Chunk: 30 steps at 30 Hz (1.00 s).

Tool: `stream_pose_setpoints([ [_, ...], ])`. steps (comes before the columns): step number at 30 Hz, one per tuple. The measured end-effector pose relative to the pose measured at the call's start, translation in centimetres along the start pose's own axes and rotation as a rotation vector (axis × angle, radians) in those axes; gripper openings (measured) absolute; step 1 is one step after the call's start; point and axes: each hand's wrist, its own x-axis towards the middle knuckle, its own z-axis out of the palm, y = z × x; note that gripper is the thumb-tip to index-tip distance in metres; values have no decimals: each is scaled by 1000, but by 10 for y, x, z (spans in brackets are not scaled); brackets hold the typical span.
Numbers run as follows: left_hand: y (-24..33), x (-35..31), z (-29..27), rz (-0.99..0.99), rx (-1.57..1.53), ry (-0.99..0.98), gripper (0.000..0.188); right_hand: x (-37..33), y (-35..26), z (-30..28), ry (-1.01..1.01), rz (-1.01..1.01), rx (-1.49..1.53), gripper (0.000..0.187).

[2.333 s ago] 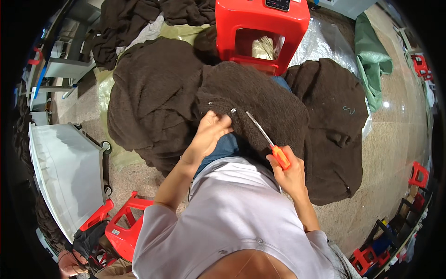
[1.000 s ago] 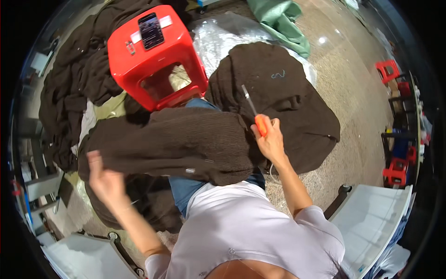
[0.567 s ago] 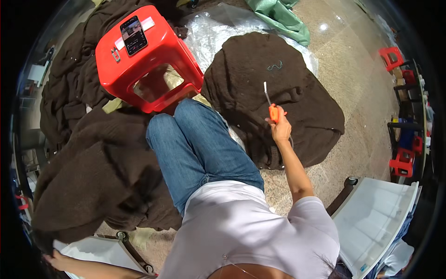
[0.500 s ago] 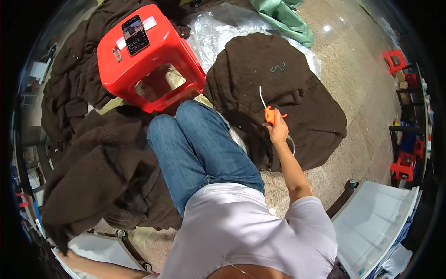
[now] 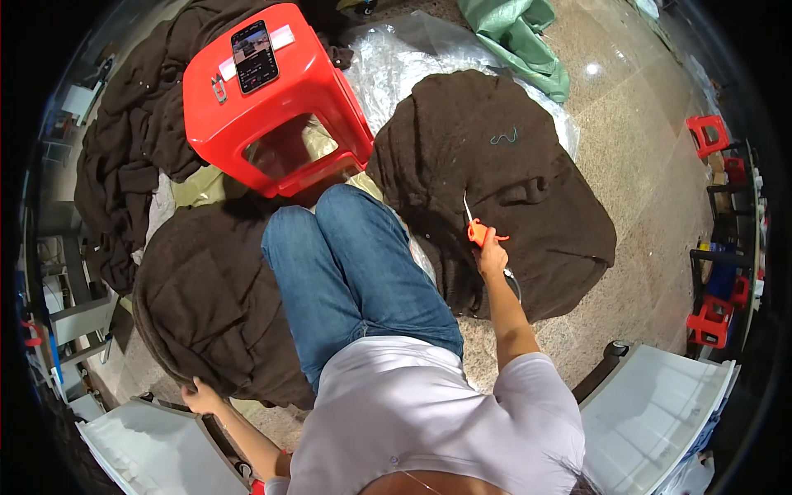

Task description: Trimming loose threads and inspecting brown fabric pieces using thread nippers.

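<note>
My right hand (image 5: 492, 257) is closed round an orange air blow gun (image 5: 481, 234). Its thin pale nozzle points away from me over a dark brown knitted cloth (image 5: 569, 206) spread on the right. Part of a hose shows just behind the hand. At lower left, my left hand (image 5: 200, 398) is by the near edge of another brown knitted cloth (image 5: 206, 305), which lies bunched beside my legs. Its fingers look apart, and whether they touch the cloth is hard to make out. A teal thread (image 5: 504, 137) rests on the right cloth.
Ahead stands a red plastic stool (image 5: 239, 124) with a phone (image 5: 255, 58) and small thread snips (image 5: 219, 88) on top. More brown cloth (image 5: 132, 148) is heaped behind it. White bins (image 5: 660, 412) flank me. Clear plastic sheeting (image 5: 404, 49) and a green sack (image 5: 524, 41) lie beyond.
The left cloth, lifted toward the lower left before, now lies lower and closer to my legs. My left hand has moved up and right. The blow gun's nozzle has come nearer to me.
</note>
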Motion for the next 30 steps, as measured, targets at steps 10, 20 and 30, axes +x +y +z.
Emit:
stream_pose_setpoints([
  [10,304,-181,-100,111,-1352,-1497,31,-83,-64,-123,-88,-12,528,27],
  [20,469,-439,-40,-284,-970,-2724,79,-199,-103,-265,-313,-243,802,23],
  [30,526,-241,-84,117,-1678,-2124,17,-202,-174,-286,-748,-696,823,20],
])
